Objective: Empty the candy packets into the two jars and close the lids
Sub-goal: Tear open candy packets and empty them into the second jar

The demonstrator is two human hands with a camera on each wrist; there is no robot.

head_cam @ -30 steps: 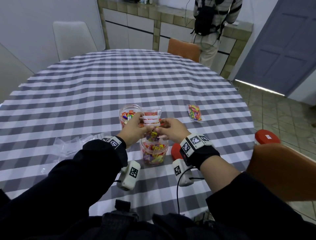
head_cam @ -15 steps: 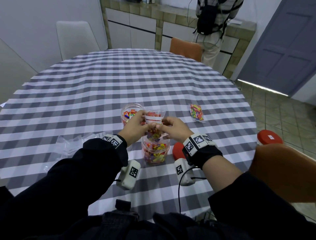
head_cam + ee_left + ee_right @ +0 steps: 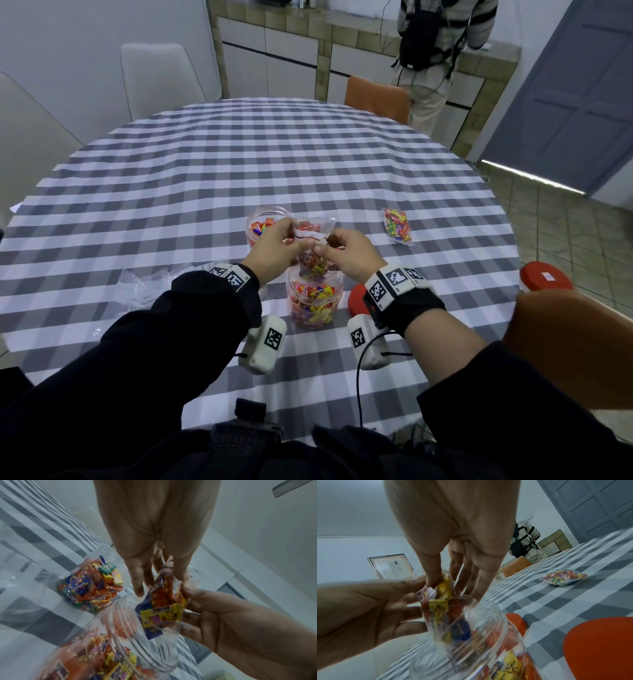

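Both hands hold one clear candy packet (image 3: 310, 240) upside down over the near jar (image 3: 315, 303), which is partly filled with wrapped candies. My left hand (image 3: 279, 248) pinches the packet's left side and my right hand (image 3: 342, 253) pinches its right side. Candies hang in the packet's mouth (image 3: 164, 601) at the jar's rim (image 3: 481, 616). The far jar (image 3: 263, 224) stands just behind the left hand, open, with candies inside (image 3: 91, 585). A red lid (image 3: 358, 303) lies right of the near jar. A full packet (image 3: 396, 225) lies further right.
Empty clear wrappers (image 3: 144, 291) lie on the checked tablecloth (image 3: 239, 164) at the left. A second red lid (image 3: 544, 277) sits at the table's right edge beside an orange chair back (image 3: 568, 342). A person (image 3: 442, 51) stands at the far counter.
Both hands and the packet stay over the near jar; the grip has shifted slightly, with the right hand's fingers working the packet. The jars and lids have not moved.
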